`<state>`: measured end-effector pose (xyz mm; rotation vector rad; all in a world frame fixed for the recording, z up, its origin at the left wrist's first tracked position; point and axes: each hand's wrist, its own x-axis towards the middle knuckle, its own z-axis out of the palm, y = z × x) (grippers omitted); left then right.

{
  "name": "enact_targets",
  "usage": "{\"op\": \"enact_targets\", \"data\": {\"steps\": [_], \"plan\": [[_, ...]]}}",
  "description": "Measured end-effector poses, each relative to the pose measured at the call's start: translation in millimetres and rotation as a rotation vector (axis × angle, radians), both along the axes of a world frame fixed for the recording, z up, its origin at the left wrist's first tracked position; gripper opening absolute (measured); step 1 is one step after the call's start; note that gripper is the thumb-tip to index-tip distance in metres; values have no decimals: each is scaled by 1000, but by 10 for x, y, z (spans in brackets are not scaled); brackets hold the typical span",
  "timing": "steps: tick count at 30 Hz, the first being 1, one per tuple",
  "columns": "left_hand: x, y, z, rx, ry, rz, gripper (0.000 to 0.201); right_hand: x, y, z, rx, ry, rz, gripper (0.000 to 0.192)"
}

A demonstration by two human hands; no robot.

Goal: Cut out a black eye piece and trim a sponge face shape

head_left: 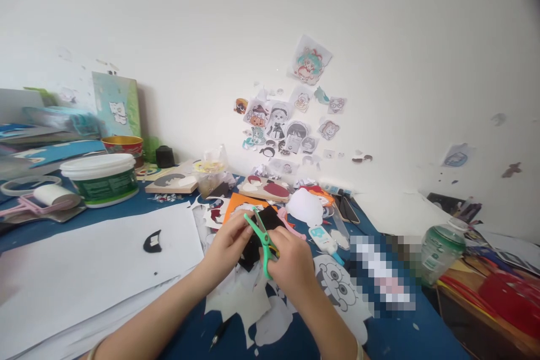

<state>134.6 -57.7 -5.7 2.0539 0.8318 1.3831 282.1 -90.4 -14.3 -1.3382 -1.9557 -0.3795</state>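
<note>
My right hand point(291, 261) grips green-handled scissors point(259, 236), whose blades point up and left into a black piece of paper point(264, 224). My left hand point(230, 242) pinches that black piece from its left side, just above the blue table point(396, 337). Under the hands lie white paper offcuts point(242, 295) and a printed cartoon face cut-out point(337, 287).
Large white sheets point(84, 261) with a small black cut shape point(152, 242) lie at left. A white-lidded green tub point(101, 177), a glue bottle point(323, 239), a green-capped jar point(441, 247) and craft scraps crowd the table. Cartoon cut-outs point(291, 124) are stuck on the wall.
</note>
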Motion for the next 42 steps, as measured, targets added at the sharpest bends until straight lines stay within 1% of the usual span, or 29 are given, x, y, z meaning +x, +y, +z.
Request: {"op": "enact_targets", "data": {"steps": [4,7,10,15,18,24,30,34,42], "plan": [[1,3,-17,-85,-53,-48,18,-11,-10,-1,-29,5,7,6],[2,16,-51,-165,-92,-78,22,-8,-13,-2,-12,-14,1,6],[4,19,-61,-199,-103,-91,24,13,-19,15,10,-51,-13,7],[-9,-13,-11,-181,-63,-148,22,57,-47,62,2,-133,-37,9],[-22,-34,20,-159,-23,-153,21,62,-59,66,11,-163,-44,11],[-4,-73,64,-101,27,-146,21,34,-80,66,44,-158,-53,7],[14,-85,58,-93,6,-134,19,29,-104,84,32,-154,-63,13],[4,-88,56,-112,12,-121,23,32,-100,71,37,-165,-65,16],[-2,-74,40,-153,1,-145,25,36,-91,51,38,-191,-73,19]]}}
